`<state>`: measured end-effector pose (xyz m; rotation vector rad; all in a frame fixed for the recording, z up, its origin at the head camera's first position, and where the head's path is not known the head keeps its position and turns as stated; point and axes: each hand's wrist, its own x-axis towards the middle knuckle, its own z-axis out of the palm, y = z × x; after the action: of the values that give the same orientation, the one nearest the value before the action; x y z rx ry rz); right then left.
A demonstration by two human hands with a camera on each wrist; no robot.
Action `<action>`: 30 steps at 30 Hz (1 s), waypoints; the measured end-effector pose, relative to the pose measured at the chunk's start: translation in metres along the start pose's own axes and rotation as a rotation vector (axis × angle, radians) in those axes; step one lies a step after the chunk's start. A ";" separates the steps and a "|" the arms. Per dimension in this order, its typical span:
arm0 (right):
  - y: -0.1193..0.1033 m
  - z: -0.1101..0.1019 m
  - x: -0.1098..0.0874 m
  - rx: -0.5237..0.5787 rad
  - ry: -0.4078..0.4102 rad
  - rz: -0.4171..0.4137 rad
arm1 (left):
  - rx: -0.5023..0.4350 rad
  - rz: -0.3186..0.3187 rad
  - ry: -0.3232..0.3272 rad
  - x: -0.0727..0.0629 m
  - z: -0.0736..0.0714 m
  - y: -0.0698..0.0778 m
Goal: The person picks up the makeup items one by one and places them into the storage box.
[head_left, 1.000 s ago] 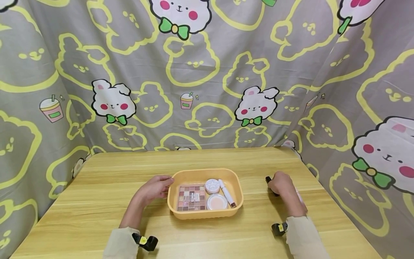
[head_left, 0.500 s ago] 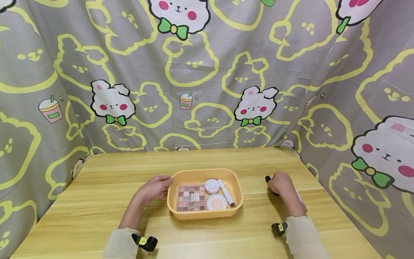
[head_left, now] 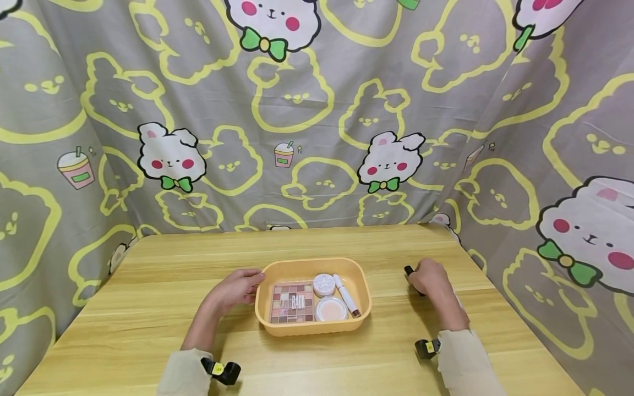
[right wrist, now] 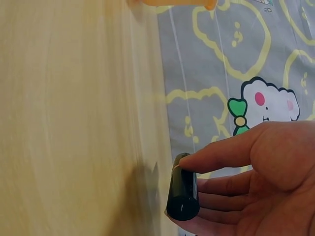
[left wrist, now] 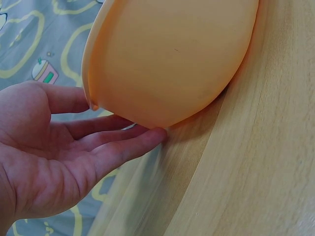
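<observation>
- Surface: wooden table (head_left: 317,363), light yellowish, grain running mostly side to side.
- Room: grey curtain (head_left: 329,140) behind the table and along both sides; print of yellow outlined animals, white rabbits with green bows, pink cups. Folds visible.
- Tray (head_left: 315,330): orange-yellow, rounded corners, on the table, roughly mid-view in the head camera.
- In tray, left part: eyeshadow palette (head_left: 292,303), many small colour squares, "BACK" readable on the cover.
- In tray, right part: round pot (head_left: 324,285) with star-pattern lid, at the far side; round compact (head_left: 331,309) just nearer the person; white tube (head_left: 348,296) with dark end lying slanted beside both, by the right wall.
- Left hand (head_left: 240,287): at the tray's left end, gripping it. Thumb at the rim, fingers against the lower outer wall; hand partly spread, palm clear of the tray in the left wrist view.
- Right hand (head_left: 432,279): well right of the tray, fingers closed on a black cylinder (right wrist: 182,191), pinched between thumb and fingers. Cylinder is outside the tray; can't tell if it touches the table. Hand's shadow falls on the wood.
- Both forearms: beige sleeves (head_left: 184,374), black wrist devices (head_left: 228,373) with yellow labels.
</observation>
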<state>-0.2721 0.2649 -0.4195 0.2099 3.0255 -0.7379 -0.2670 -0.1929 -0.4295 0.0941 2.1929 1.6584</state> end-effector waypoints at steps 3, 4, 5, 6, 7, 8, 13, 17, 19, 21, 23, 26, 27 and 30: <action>-0.002 -0.002 -0.001 0.017 -0.006 0.003 | 0.003 0.002 0.002 0.000 0.000 0.000; -0.002 -0.002 -0.002 0.021 -0.009 0.002 | 0.004 0.002 0.002 -0.001 0.000 0.000; -0.003 -0.003 -0.002 0.024 -0.011 0.004 | 0.006 0.002 0.003 -0.001 0.000 0.000; -0.003 -0.004 -0.003 0.023 -0.011 0.004 | 0.005 0.001 0.006 -0.001 0.000 0.000; -0.003 -0.005 -0.003 0.023 -0.010 0.006 | 0.006 0.001 0.008 -0.001 0.000 0.000; -0.004 -0.005 -0.003 0.023 -0.009 0.006 | 0.005 0.000 0.010 -0.001 0.000 0.000; -0.007 -0.006 -0.005 0.047 0.012 0.002 | 0.006 0.000 0.009 -0.001 0.000 -0.001; -0.009 -0.006 -0.006 0.087 0.024 0.004 | 0.007 0.003 0.000 -0.001 0.000 -0.001; -0.009 -0.007 -0.006 0.098 0.024 0.006 | 0.007 0.005 -0.003 0.000 0.000 -0.001; -0.010 -0.007 -0.005 0.100 0.028 0.001 | 0.006 0.007 -0.005 0.000 0.000 0.000; -0.011 -0.007 -0.005 0.099 0.032 -0.010 | 0.004 0.009 -0.006 0.000 0.000 0.000; -0.013 -0.007 -0.005 0.087 0.046 -0.026 | 0.002 0.011 -0.007 0.000 0.000 0.000; -0.015 -0.008 -0.005 0.088 0.050 -0.031 | 0.001 0.011 -0.006 0.000 0.000 0.000; -0.019 -0.009 -0.006 0.091 0.055 -0.038 | 0.002 0.011 -0.006 0.000 -0.001 0.000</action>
<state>-0.2686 0.2522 -0.4024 0.1778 3.0585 -0.8889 -0.2670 -0.1938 -0.4297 0.1116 2.1930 1.6595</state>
